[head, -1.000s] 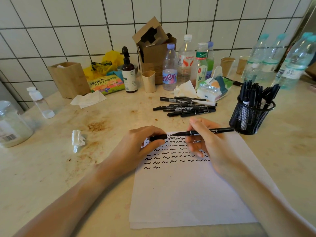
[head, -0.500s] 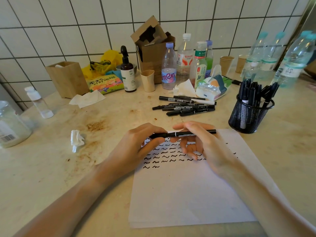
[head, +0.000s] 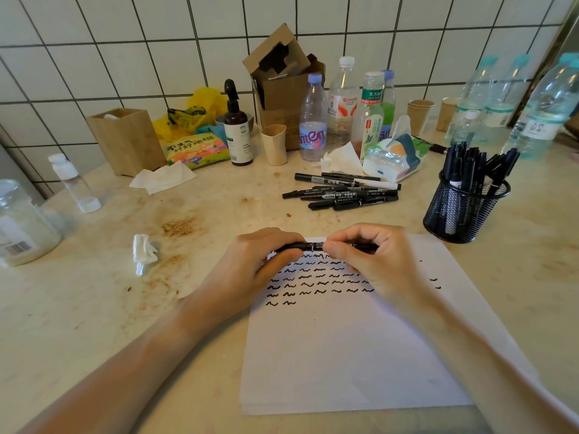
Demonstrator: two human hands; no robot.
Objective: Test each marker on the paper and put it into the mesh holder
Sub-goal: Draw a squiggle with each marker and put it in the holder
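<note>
A black marker (head: 313, 246) lies level between both hands, just above the top of the white paper (head: 351, 355). My left hand (head: 257, 267) pinches its left end, where the cap sits. My right hand (head: 372, 261) grips the barrel, fingers curled over it. Rows of black squiggles (head: 310, 283) cover the paper's upper part, partly hidden by my hands. A pile of several black markers (head: 344, 191) lies on the table beyond the paper. The black mesh holder (head: 462, 211) stands at the right with several markers in it.
Bottles (head: 341, 104), a cardboard box (head: 282, 89), paper cups (head: 419, 115), a tissue pack (head: 391, 158) and a wooden box (head: 125, 139) line the tiled wall. A crumpled tissue (head: 142, 252) and a glass jar (head: 18, 223) lie at the left.
The marker and its cap, apart a second ago, have come together. My right hand slid left along the barrel until both hands nearly meet.
</note>
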